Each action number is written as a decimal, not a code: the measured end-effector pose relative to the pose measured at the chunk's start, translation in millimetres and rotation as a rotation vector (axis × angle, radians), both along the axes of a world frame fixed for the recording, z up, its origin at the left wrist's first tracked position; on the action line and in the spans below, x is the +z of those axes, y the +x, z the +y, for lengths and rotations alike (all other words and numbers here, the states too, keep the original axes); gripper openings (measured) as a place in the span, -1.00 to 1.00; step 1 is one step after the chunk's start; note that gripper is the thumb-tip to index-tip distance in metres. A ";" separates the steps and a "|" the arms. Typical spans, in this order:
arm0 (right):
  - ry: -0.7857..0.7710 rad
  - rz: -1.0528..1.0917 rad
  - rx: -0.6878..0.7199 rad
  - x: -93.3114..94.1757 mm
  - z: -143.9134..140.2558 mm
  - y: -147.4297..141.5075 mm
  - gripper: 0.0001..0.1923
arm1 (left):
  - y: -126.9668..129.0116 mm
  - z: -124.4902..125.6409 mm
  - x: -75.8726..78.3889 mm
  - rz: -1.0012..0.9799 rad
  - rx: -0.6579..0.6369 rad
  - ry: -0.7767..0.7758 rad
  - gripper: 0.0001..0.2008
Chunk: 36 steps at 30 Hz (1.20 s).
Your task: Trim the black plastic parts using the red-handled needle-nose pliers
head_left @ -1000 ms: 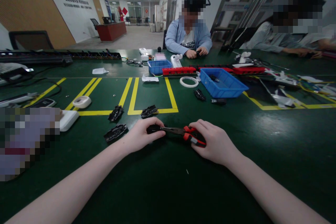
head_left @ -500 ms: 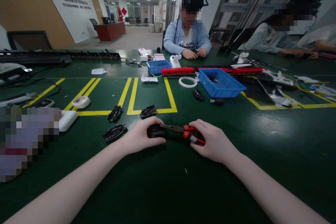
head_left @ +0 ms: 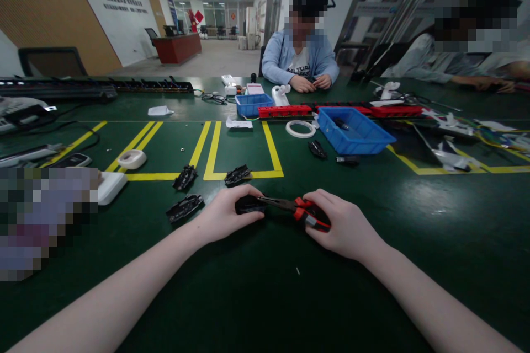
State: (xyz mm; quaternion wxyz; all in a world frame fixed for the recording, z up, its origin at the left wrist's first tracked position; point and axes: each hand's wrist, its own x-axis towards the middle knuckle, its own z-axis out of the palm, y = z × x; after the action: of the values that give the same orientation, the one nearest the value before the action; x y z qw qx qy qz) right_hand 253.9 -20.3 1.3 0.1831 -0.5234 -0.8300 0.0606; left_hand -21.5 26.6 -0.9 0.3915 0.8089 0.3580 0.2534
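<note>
Between the thumb and fingers of my left hand (head_left: 229, 210) is a dark plastic part (head_left: 249, 204), partly covered by the fingers. My right hand (head_left: 345, 223) is closed around the red and black handles of long-nose pliers (head_left: 298, 207). Their tips reach left to the part's upper right edge; whether the jaws grip it I cannot tell. Left of my left hand lie similar black plastic pieces: one (head_left: 185, 208) close to the wrist, another (head_left: 185, 177) behind it, and a third (head_left: 237, 175) just beyond the fingers.
A blue bin (head_left: 356, 135) with dark items inside stands beyond my right hand. Near it are a white tape ring (head_left: 300, 129) and a black piece (head_left: 317, 149). A white case (head_left: 110, 187) lies at left. Across the table sits a person (head_left: 300, 58) in a light blue top.
The whole view has shifted slightly, so everything appears a little further right. Both hands keep their hold on the part and the pliers.
</note>
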 end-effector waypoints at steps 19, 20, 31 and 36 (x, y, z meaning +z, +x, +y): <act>-0.046 0.034 -0.022 2.4 0.2 -2.3 -0.64 | 0.6 -3.3 3.0 -0.055 0.017 0.034 -0.71; -0.048 0.038 -0.023 2.3 0.3 -2.2 -0.64 | 0.6 -3.4 2.7 -0.061 0.014 0.037 -0.70; 0.037 0.053 -0.008 -1.6 1.5 -0.1 -0.58 | 1.9 -2.1 1.5 -0.045 -0.023 0.042 -0.68; 0.082 0.033 0.003 -2.5 2.8 0.1 -0.54 | 1.2 -1.7 -0.4 -0.052 -0.055 0.061 -0.60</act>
State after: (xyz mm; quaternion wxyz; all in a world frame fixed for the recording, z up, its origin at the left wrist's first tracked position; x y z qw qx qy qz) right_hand 254.0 -17.5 -1.2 0.2178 -0.5133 -0.8293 0.0354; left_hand -20.3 25.0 -1.2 0.3826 0.8232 0.3172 0.2744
